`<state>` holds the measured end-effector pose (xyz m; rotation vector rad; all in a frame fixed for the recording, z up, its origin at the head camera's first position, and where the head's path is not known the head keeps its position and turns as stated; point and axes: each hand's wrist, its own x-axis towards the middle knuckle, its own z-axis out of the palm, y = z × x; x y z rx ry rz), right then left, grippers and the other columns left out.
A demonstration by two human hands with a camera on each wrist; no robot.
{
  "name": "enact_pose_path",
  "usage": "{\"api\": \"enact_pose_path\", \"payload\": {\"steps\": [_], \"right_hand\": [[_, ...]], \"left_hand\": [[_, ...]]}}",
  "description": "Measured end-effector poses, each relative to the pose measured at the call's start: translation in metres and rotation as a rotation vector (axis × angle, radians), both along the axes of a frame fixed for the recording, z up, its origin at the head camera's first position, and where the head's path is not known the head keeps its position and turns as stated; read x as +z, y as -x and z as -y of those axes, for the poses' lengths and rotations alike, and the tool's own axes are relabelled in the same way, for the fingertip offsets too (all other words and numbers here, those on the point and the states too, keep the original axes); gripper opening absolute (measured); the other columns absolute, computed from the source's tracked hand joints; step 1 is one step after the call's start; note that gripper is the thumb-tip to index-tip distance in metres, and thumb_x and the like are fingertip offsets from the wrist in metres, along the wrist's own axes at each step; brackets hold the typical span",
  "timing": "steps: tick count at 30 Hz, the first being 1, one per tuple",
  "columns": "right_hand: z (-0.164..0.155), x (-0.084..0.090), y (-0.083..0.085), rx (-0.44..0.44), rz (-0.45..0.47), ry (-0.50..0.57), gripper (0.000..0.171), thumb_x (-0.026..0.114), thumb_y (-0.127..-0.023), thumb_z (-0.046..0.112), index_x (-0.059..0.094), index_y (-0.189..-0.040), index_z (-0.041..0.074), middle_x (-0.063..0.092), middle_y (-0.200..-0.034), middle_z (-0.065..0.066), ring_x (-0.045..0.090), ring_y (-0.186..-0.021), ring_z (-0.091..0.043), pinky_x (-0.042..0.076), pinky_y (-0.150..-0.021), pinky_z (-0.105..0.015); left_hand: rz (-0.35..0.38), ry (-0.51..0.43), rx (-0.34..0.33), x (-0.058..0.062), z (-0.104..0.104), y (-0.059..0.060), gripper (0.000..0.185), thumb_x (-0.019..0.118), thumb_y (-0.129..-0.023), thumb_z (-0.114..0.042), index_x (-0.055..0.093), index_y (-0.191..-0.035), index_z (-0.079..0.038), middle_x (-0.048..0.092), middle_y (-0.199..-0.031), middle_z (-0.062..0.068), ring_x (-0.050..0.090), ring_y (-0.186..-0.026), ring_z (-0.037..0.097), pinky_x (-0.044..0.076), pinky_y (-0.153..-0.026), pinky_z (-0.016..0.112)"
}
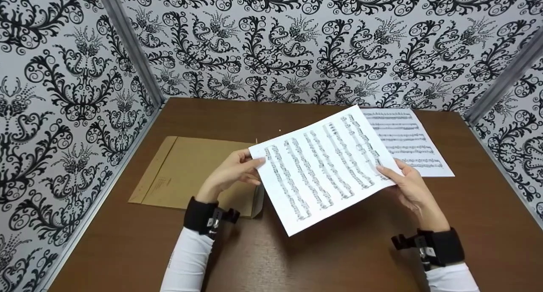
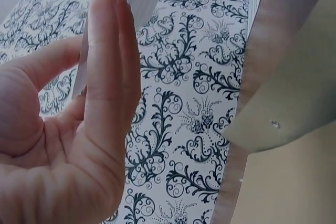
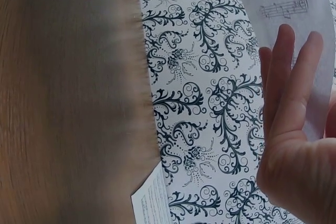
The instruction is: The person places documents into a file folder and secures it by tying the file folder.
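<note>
While both hands pinch opposite edges, the sheet of music (image 1: 322, 164) hangs tilted above the table (image 1: 339, 258), centre of the frame. Left hand (image 1: 231, 173): thumb on top, fingers under. Right hand (image 1: 409, 186): same hold at the right corner. Thin, limp paper; a loose pinch could let it sag, crease or slide off. Second printed sheet (image 1: 407, 141) lies flat upper right. Matte kraft envelope (image 1: 186, 169) left, stiff and rectangular

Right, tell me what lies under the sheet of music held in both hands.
Below the held sheet, gripped by the left hand and right hand, is brown table. It hides a corner of the second sheet and the envelope's right end.
</note>
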<state>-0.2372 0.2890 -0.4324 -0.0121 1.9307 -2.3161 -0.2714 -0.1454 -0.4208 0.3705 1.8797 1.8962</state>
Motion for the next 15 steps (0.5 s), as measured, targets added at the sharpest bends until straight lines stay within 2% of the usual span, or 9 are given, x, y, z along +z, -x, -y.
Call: {"api": "enact_pose_path", "payload": {"steps": [8, 15], "right_hand": [[0.003, 0.0, 0.001, -0.088, 0.009, 0.019, 0.02, 0.062, -0.1, 0.003, 0.068, -0.108, 0.02, 0.078, -0.095, 0.005, 0.078, -0.08, -0.009, 0.062, -0.07, -0.02], [0.01, -0.001, 0.001, -0.123, 0.013, 0.015, 0.022, 0.063, -0.099, 0.003, 0.068, -0.107, 0.022, 0.078, -0.094, 0.006, 0.077, -0.079, -0.009, 0.062, -0.069, -0.02]], "left_hand": [[-0.029, -0.02, 0.024, -0.001, -0.014, -0.004, 0.042, 0.055, -0.104, -0.011, 0.05, -0.142, 0.006, 0.073, -0.095, -0.001, 0.072, -0.071, 0.009, 0.063, -0.066, 0.024], [-0.08, 0.013, 0.045, -0.003, -0.026, -0.007, 0.039, 0.058, -0.103, -0.016, 0.055, -0.136, 0.005, 0.075, -0.1, 0.003, 0.074, -0.075, 0.01, 0.063, -0.065, 0.026]]}}
